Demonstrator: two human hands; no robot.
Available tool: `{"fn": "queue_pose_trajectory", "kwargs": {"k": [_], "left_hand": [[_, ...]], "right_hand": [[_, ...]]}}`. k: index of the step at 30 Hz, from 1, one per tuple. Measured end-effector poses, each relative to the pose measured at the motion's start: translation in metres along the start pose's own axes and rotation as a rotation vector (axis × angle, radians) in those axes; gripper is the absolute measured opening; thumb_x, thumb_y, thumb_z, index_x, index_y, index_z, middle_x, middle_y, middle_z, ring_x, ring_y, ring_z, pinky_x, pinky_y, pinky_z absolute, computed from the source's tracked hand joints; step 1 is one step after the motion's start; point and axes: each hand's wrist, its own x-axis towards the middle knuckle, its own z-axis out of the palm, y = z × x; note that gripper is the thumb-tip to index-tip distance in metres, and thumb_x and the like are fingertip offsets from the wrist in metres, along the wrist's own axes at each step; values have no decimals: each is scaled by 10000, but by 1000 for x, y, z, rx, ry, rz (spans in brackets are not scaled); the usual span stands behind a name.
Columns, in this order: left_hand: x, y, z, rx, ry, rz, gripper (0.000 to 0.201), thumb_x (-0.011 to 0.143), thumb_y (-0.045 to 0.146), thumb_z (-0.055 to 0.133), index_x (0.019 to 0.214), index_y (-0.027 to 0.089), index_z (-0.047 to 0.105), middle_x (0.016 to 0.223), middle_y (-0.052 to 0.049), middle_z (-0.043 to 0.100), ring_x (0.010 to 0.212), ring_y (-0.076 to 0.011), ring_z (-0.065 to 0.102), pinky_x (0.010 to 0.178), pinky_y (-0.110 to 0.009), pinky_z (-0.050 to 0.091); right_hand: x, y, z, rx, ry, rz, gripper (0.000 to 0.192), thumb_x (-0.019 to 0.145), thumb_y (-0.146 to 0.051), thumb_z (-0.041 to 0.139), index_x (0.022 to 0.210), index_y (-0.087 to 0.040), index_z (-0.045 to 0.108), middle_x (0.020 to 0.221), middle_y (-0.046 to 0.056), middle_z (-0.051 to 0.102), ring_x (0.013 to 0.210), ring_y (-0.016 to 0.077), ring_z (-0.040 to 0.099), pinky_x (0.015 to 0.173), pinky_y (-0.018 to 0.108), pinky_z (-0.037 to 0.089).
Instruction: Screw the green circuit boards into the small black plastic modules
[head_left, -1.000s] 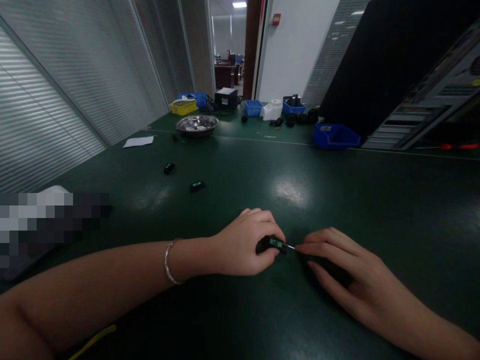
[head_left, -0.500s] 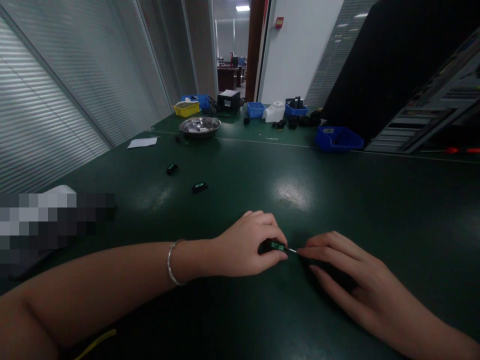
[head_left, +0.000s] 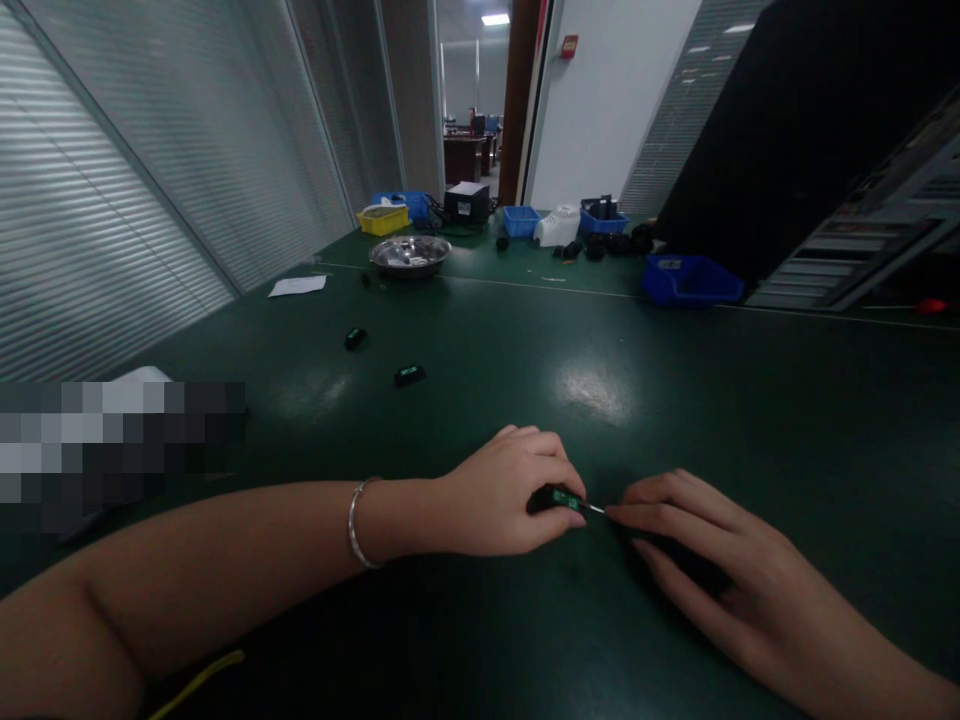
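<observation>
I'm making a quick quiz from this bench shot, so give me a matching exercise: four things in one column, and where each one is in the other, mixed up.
Things:
1. small black part
2. metal bowl
3. bracelet
4. white paper

Places:
A. on the left wrist
B. far end of the table, near the yellow bin
C. pinched in the left hand
D. flat on the table, left of the bowl

Pairs: 1-C, 2-B, 3-A, 4-D

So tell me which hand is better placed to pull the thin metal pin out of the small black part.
Right. The right hand has its fingertips at the free end of the thin metal pin, while the left hand is closed around the small black part, steadying it.
</observation>
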Motion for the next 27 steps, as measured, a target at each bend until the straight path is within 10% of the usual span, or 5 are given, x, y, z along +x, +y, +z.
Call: {"fn": "queue_pose_trajectory", "kwargs": {"k": [13,27], "left_hand": [[0,-1,-1,-6,-27,-19,198,886,266,677,1049,154,696,973,-50,624,924,-205,584,837,-328,406],[1,6,-3,-82,-17,-90,213,818,123,667,983,174,543,944,-15,579,870,-189,525,784,-329,374]], "right_hand": [[-7,-2,-5,60,292,35,284,930,-178,539,1182,-301,585,1095,65,644,971,237,665,740,325,600],[-2,-3,-4,189,248,87,282,950,-122,529,1191,-260,581,1098,49,586,1032,191,587,848,324,530]]}}
